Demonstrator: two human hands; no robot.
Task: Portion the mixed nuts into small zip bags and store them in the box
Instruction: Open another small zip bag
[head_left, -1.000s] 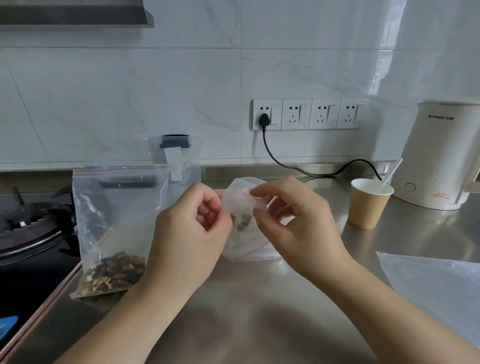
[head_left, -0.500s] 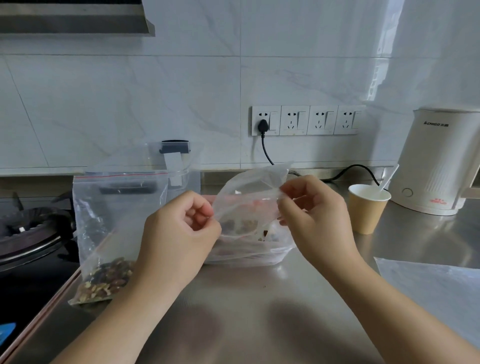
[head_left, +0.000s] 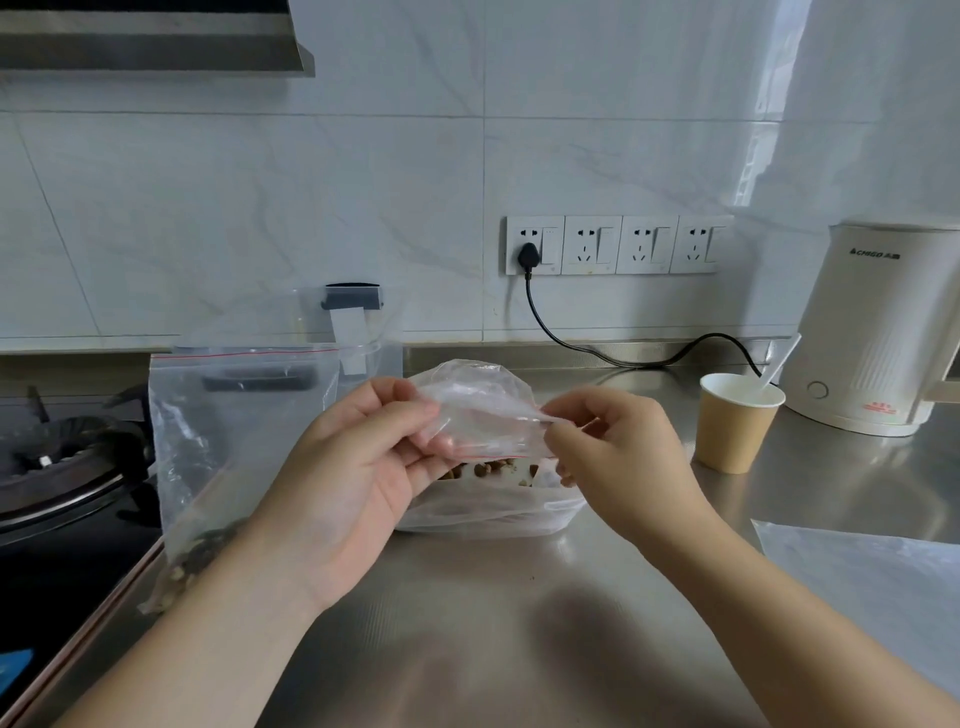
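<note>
Left hand and right hand both pinch the small zip bag top. Press the seal end-to-end, nuts kept below.

Two bare forearms enter from the lower edge of the frame — one from the lower left, one from the lower right. No sleeve shows on either arm as far as the frame's edge. The left hand and the right hand carry no glove, ring, watch or bracelet on the parts in view — wrists plain, fingernails short where they show.
</note>
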